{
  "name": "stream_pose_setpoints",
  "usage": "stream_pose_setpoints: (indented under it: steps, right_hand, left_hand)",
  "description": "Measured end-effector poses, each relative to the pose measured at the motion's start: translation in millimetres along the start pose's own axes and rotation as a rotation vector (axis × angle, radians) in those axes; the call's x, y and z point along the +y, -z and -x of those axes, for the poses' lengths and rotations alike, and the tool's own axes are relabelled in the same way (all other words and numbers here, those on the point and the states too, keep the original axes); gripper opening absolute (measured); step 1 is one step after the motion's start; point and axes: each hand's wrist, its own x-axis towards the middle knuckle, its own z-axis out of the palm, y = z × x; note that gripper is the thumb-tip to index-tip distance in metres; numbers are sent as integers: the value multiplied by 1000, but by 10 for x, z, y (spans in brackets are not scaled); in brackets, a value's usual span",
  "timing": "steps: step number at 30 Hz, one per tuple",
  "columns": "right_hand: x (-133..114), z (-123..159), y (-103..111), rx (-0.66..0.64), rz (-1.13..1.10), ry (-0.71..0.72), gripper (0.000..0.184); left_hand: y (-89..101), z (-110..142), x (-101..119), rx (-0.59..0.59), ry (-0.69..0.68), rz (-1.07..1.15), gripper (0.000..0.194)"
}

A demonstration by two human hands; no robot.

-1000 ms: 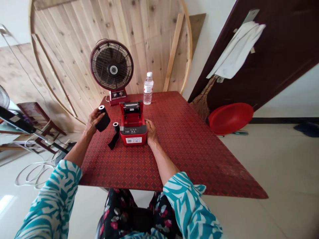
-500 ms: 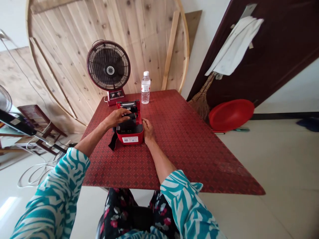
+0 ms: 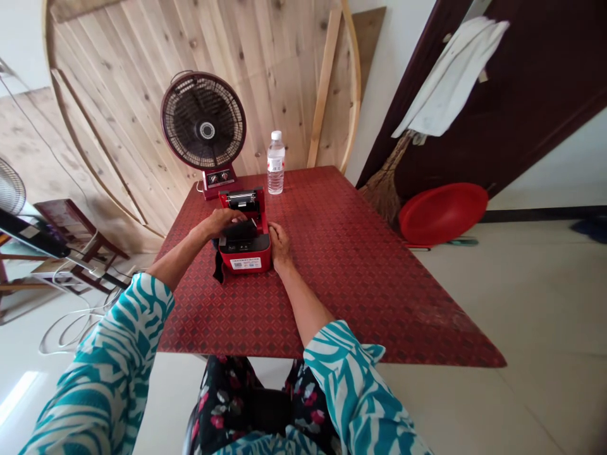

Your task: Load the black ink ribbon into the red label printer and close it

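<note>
A red patterned table [image 3: 379, 284] occupies the centre of the work area. At its far edge stand a desk fan [image 3: 203, 129] and a plastic water bottle [image 3: 275, 163]. To the right, beyond the table, are a straw broom [image 3: 384, 189] and a red plastic basin [image 3: 443, 213].

A compact red receipt printer [image 3: 245, 262] sits near the middle of the table, towards the left, with its hinged lid [image 3: 239, 201] raised to the far side. The housing is judged light and rigid; support it by the lower body, not the lid. A black paper roll [image 3: 239, 230] lies at the printer's open bay. It should be light and firm, but its loose end may unwind, so hold it by the outer surface.

The left hand [image 3: 220, 222] is partly open, palm down, with its fingers over the roll; whether it grips cannot be determined. The right hand [image 3: 279, 245] rests relaxed against the printer's right side, holding nothing. A black strip [image 3: 218, 268] hangs just beside the printer's left side.
</note>
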Motion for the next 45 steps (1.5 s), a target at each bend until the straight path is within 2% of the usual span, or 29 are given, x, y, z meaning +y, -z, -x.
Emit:
stream_pose_setpoints:
  steps: [4,9,13,17,20,23,26,29,32,35,37,41,45]
  right_hand:
    - [4,-11,1,-6,-4,-2,32]
    - [18,-20,1,3,6,9,33]
    - [32,-22,7,-5,6,33,32]
    - [40,-19,7,-2,6,32,32]
    - [47,-14,11,-9,5,24,33]
    - [42,-8,18,-11,-4,4,34]
    - [16,0,26,-22,0,-15,34]
    - [-11,13,32,-22,-1,-26,34]
    - [-15,23,43,-19,-2,-50,35]
    - [-1,19,52,-17,-15,-71,37]
    - [-2,19,54,-16,-19,-82,39]
    - [-44,49,48,-20,-43,-95,40]
    - [-87,-5,14,26,-122,-133,45]
  left_hand:
    - [1,-26,39,-20,52,39,30]
    - [-35,8,-11,25,-56,187,32]
    - [-78,12,17,-30,-8,89,30]
    - [-121,-107,72,-94,36,-32,22]
    - [-128,-205,54,-107,44,-12,14]
    - [-123,-196,13,-88,52,46,9]
    - [-160,-3,-1,14,4,207,17]
    - [-288,309,31,269,10,545,36]
    - [-477,560,101,467,-15,657,36]
    - [-629,651,172,552,-80,609,28]
    - [-674,659,203,587,-77,535,23]
    - [-656,686,245,616,-45,382,19]
    - [-589,742,283,605,-80,257,20]
